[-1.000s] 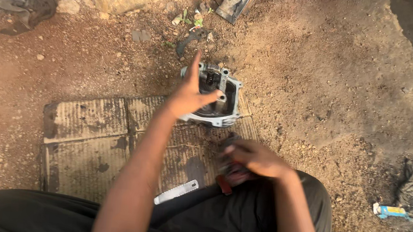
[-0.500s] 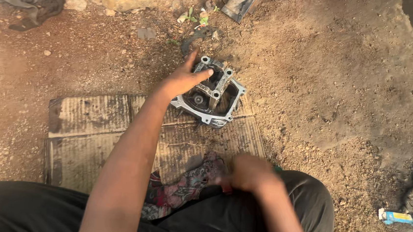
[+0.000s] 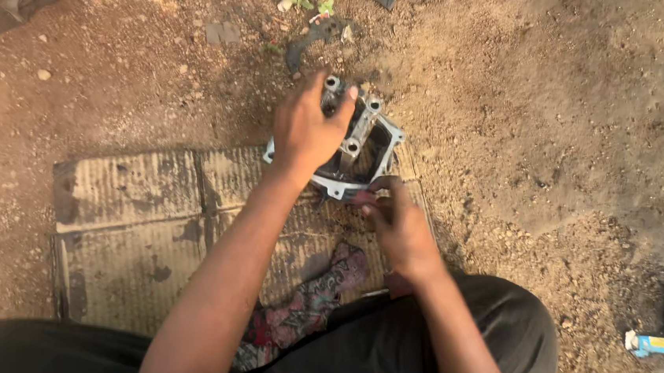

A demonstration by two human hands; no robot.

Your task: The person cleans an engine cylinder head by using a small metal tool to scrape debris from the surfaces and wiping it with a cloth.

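The right hand [image 3: 401, 233] is now reaching up to the near rim of the grey metal engine casing [image 3: 363, 148], where half a second ago it was resting low by the lap, and the left hand [image 3: 307, 132] is staying spread over the casing's top. The left fingers [image 3: 344, 104] are curling over the far edge and closing on the casing, seemingly to steady it and tip it on edge so that its open side is facing the right hand. The right fingers [image 3: 383, 186] are pinching together at the casing's lower flange, touching it; whether they are gripping the flange or some small part there cannot be told. The casing is sitting at the far end of a ribbed cardboard sheet [image 3: 140, 211] lying on the dirt ground [image 3: 558, 125], probably serving to keep parts out of the soil. Just below the right fingers, a patterned cloth rag [image 3: 307, 303] is lying across the cardboard toward the dark trousers [image 3: 382, 348]. Well off to the right of the fingers, a small blue and yellow packet [image 3: 655, 344] is lying in the dirt.
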